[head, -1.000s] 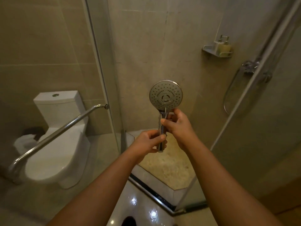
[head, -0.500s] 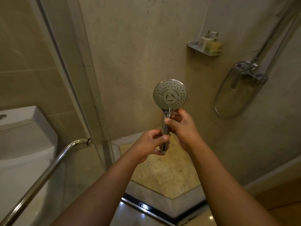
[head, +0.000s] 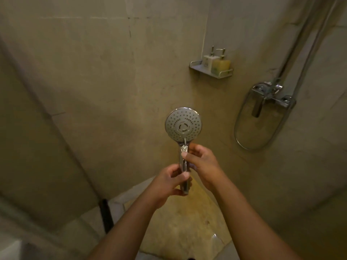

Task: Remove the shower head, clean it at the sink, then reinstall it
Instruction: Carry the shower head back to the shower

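Observation:
I hold the chrome shower head (head: 183, 125) upright in front of me, its round grey spray face toward the camera, detached from any hose. My right hand (head: 201, 164) grips the upper part of the handle just under the face. My left hand (head: 170, 182) pinches the lower end of the handle with thumb and fingers. The shower mixer valve (head: 270, 95) hangs on the right wall, with the looped hose (head: 244, 145) below it and the riser pipe (head: 298, 47) above.
A metal wall shelf (head: 201, 69) carries soap dispenser bottles (head: 218, 63) at the back wall. The beige shower floor (head: 180, 228) lies below my arms, edged by a raised curb (head: 116, 201). A glass panel (head: 47, 128) stands at the left.
The view has moved forward and right into the shower; the toilet and grab bar have left the frame. Both hands keep the same hold on the shower head.

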A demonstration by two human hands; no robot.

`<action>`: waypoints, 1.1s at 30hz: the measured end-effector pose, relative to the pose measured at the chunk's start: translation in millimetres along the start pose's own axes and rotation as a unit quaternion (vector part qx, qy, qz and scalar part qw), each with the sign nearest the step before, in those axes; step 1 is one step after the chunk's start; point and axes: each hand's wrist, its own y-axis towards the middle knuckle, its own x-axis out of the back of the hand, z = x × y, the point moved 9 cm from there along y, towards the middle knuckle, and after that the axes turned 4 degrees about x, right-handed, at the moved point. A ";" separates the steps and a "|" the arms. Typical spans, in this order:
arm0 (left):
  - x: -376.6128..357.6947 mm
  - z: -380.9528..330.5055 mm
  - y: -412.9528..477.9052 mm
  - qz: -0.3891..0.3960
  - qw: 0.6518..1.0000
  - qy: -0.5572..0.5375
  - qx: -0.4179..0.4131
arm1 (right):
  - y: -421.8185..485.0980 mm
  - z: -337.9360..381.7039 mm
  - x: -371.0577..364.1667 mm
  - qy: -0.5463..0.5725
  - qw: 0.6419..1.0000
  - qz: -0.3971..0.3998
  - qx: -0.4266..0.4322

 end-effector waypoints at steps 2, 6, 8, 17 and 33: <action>-2.0 -12.8 30.3 0.005 1.000 0.003 0.000 | 23.9 5.3 15.4 -0.037 0.999 0.002 0.005; -23.0 -43.3 91.3 0.034 0.999 0.001 0.004 | 65.4 24.7 59.5 -0.073 0.997 -0.011 0.015; -42.6 -60.6 120.8 0.053 0.999 0.011 -0.002 | 83.3 41.1 86.5 -0.077 0.996 -0.030 0.027; -150.0 -126.4 209.1 0.187 0.982 0.029 -0.017 | 118.6 113.2 199.1 -0.115 0.982 -0.114 0.094; -244.6 -189.9 311.9 0.379 0.921 0.084 -0.020 | 149.1 178.4 304.1 -0.105 0.935 -0.315 0.121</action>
